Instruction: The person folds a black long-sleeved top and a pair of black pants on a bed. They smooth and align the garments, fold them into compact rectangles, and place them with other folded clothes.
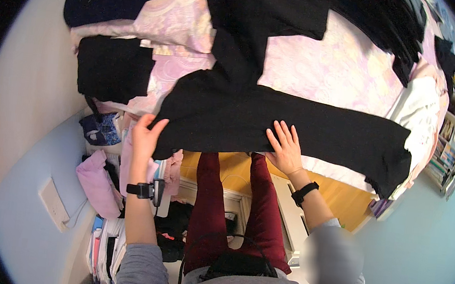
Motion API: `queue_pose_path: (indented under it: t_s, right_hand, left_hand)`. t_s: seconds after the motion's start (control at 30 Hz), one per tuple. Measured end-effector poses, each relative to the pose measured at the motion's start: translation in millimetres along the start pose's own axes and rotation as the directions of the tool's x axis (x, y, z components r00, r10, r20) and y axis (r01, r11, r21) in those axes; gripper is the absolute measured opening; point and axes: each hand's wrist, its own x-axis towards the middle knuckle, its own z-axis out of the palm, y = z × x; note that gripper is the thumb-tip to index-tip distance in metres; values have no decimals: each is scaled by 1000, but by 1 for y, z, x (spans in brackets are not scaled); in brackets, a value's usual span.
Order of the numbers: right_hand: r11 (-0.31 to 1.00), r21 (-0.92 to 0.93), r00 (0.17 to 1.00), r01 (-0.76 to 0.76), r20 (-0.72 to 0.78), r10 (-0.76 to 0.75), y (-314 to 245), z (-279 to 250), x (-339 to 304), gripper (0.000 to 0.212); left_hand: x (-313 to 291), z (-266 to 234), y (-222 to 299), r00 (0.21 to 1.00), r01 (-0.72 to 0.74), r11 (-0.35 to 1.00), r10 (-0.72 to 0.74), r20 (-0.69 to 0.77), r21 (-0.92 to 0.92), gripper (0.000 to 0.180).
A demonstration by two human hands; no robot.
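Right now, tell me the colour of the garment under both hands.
Black garment, plain, seen best in the head view.

Evenly and softly lit, fairly bright, with no hard shadows and no glare. Strong fisheye bending toward the rim, framed by a black circular border. Slightly soft overall, noisy in the dark fabric, where folds vanish into flat black. Smeared, blurred patch at lower right beside the right forearm.
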Motion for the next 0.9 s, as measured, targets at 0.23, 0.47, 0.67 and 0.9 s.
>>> queue_pose_path:
  t_s: [0.23, 0.47, 0.67, 0.9]
  right_hand:
    - [942, -70, 942, -327, -105, 319, 50, -6, -61, 83]
    - [932, -100, 932, -348, -149, 332, 74, 5, -104, 72]
    - [931, 34, 912, -363, -190, 363, 69, 3, -104, 69]
    - [953, 48, 823, -300, -492, 284, 124, -41, -73, 50]
  left_hand:
    - [13, 14, 0, 969, -230, 897, 247, 4, 377, 36]
    - [-23, 63, 64, 667, -629, 512, 742, 68, 585, 18]
    - [-12, 183, 163, 264, -948, 130, 834, 485, 291, 31]
    - [11, 196, 179, 260, -952, 128, 814, 520, 277, 17]
